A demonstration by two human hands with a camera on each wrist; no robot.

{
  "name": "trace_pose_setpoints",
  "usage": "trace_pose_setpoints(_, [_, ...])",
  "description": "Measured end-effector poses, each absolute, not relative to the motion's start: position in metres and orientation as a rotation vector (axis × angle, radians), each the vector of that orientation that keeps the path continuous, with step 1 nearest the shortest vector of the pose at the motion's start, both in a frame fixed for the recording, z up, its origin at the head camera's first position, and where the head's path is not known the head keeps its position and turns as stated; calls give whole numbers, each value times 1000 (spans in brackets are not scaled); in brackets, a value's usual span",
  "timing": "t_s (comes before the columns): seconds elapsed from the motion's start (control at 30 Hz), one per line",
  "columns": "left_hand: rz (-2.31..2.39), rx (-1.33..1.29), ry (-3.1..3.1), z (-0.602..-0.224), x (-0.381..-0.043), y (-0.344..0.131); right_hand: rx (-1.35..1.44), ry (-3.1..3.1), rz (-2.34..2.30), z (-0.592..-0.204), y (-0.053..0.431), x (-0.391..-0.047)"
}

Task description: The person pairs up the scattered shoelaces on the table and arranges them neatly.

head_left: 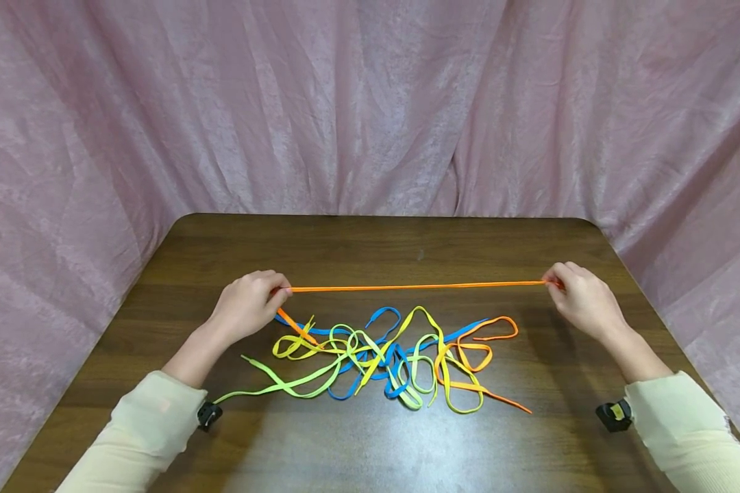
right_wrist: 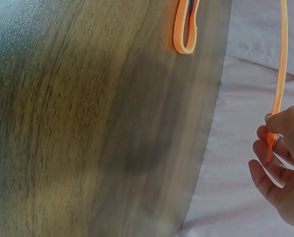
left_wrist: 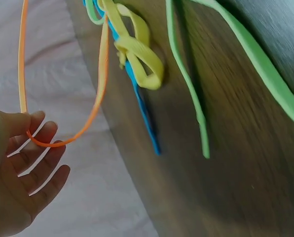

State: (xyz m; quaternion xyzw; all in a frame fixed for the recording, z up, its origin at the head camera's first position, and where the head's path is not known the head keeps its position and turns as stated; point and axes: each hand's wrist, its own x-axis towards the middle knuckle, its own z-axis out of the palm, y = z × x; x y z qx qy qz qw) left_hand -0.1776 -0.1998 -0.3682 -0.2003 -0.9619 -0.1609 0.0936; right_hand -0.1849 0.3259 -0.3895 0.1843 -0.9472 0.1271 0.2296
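An orange shoelace (head_left: 416,286) is stretched straight between both hands, above the table. My left hand (head_left: 251,301) pinches it between thumb and index finger, and in the left wrist view the lace (left_wrist: 103,64) loops down past the fingers and back to the pile. Near its tip, the right hand (head_left: 582,299) pinches the other end; the tip (right_wrist: 270,148) sticks out below the thumb in the right wrist view. Below the taut stretch lies a tangle of flat laces: blue (head_left: 397,356), yellow (head_left: 419,311), light green (head_left: 308,394) and more orange (head_left: 490,356).
The brown wooden table (head_left: 370,246) has rounded far corners. Pink curtain cloth (head_left: 370,103) hangs behind it and at both sides. Small black cameras sit at the left cuff (head_left: 209,415) and the right cuff (head_left: 614,415). A green lace end reaches toward the left sleeve.
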Motion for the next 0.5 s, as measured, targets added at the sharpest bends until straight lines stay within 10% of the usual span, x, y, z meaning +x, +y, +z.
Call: trace_pose_setpoints(0.5, [-462, -494, -2879, -379, -192, -245, 484, -2645, 355, -390, 337, -186])
